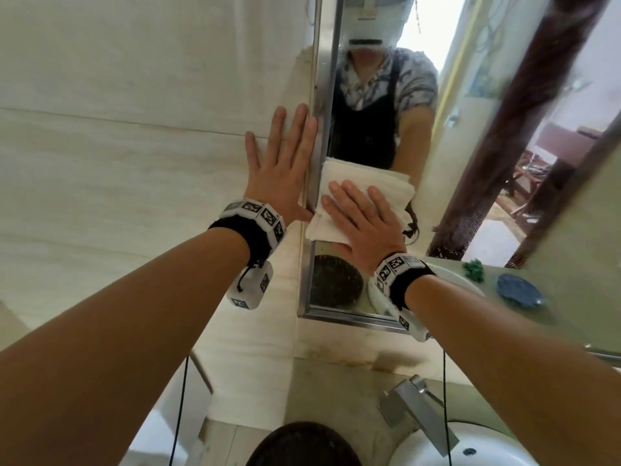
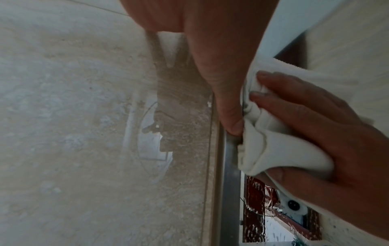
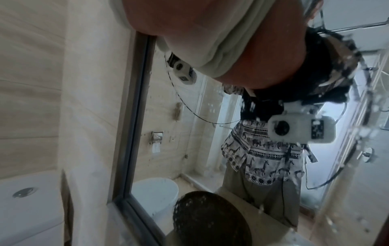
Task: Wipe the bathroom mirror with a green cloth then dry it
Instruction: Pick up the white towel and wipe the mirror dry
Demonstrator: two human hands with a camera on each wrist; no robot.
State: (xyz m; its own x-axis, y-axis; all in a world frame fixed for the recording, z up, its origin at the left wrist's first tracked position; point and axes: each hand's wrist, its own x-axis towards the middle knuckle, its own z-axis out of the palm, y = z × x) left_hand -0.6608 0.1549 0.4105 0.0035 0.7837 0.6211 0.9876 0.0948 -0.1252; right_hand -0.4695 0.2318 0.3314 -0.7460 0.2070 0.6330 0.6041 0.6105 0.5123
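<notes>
A folded cream-white cloth lies flat against the mirror beside its steel frame. My right hand presses it onto the glass with straight fingers. In the left wrist view the cloth bunches under the right hand at the frame. My left hand rests spread on the wall tile, its thumb against the frame. Water drops speckle the mirror in the right wrist view. A small green object shows only as a reflection.
Below the mirror sit a steel faucet and a white basin. A dark round object stands on the counter at the left. A blue dish is reflected. A white toilet cistern stands left of the mirror.
</notes>
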